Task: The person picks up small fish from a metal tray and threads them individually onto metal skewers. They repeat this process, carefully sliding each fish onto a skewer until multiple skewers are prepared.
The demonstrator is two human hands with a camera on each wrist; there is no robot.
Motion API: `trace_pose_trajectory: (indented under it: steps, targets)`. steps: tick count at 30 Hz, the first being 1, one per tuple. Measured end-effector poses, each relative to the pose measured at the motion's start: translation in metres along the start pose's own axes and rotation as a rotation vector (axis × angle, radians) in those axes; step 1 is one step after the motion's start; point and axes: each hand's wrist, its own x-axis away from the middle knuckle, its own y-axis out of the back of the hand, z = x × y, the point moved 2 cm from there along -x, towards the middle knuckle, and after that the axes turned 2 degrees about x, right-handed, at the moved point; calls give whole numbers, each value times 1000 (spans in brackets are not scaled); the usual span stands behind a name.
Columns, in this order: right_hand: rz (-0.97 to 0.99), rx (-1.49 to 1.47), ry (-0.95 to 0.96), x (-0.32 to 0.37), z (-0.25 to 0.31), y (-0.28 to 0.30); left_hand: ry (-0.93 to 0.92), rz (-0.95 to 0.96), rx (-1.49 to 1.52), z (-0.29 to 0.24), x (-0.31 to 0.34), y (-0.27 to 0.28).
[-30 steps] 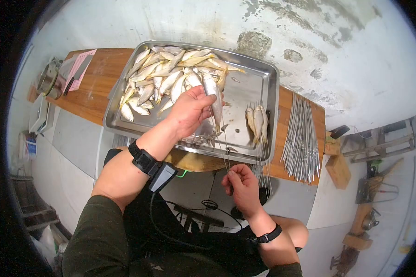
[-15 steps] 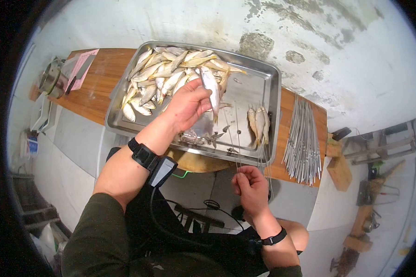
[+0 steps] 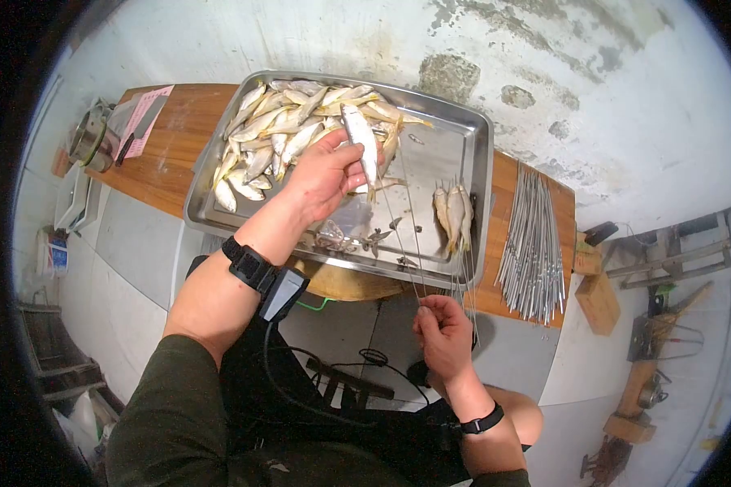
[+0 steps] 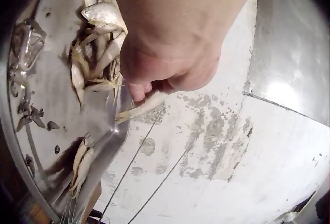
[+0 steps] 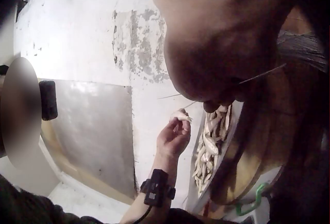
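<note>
The left hand (image 3: 326,177) pinches a single fish (image 3: 361,142) between thumb and fingers, holding it above the tray (image 3: 437,144), head toward the far side and tail toward the body. The right hand (image 3: 447,334) has thumb and fingers pressed together on the near ends of two thin skewers (image 4: 131,164), which spread apart as they run toward the fish. Whether either tip touches it cannot be told.

The likeliest trouble is a slip: the fish looks smooth and probably wet, so a light pinch could let it twist or drop onto the pile (image 3: 276,134). Squeezing harder might crush the soft belly. The skewers are gripped far from their tips — any push against something firm could bend them or swing them off line. Because the tips lie near the left fingers, a miss past the fish could prick them. The two shafts could also enter unevenly if their spread is left uncorrected.

In the tray's right part lie the skewered fish (image 3: 453,217), their shafts sticking out over the near rim; a knock from the right arm could shift them. The spare skewers (image 3: 533,252) lie on the counter (image 3: 188,122), well apart from both hands.
</note>
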Motion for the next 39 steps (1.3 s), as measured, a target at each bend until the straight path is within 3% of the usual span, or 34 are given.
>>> trace_pose_trajectory:
  steps: [39]
  targets:
    - [-44,102,-63,3,-3,-1,-58,-8,-65,6,-5,-3]
